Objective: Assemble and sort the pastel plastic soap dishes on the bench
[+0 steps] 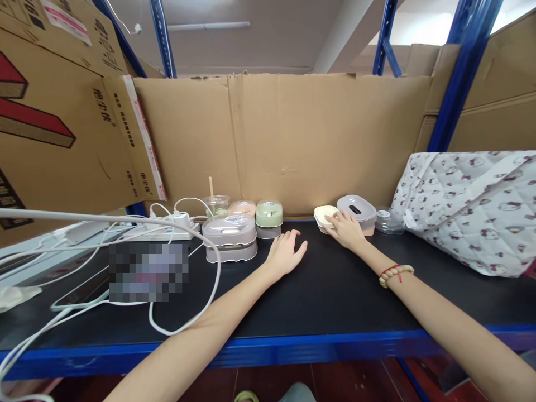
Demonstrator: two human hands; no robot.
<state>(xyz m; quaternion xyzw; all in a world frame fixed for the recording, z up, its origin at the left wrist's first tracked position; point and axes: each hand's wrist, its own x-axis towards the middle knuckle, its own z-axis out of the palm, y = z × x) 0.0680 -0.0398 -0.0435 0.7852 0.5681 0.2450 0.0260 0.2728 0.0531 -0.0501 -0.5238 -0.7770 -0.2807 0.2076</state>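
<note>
My left hand [287, 251] hovers over the black table top with fingers apart and nothing in them. It is nearest to a small green-lidded box [269, 213] on a grey base. Left of that stands a larger grey plastic box [230, 239] with a clear lid, and behind it a peach box [242, 208]. My right hand [347, 228] is at the cream plastic box [325, 214], fingers over its right edge and thumb at its front side. Just behind this hand, a grey oval lid [355, 207] with a dark slot leans on a peach base [368, 228].
White cables [218, 273], a power strip [167, 228] and a phone [84, 287] lie at the left. A clear cup with a straw [216, 205] stands at the back. At the right are clear plastic lids [388, 222] and a quilted bag [473, 212]. Cardboard [293, 139] walls the back.
</note>
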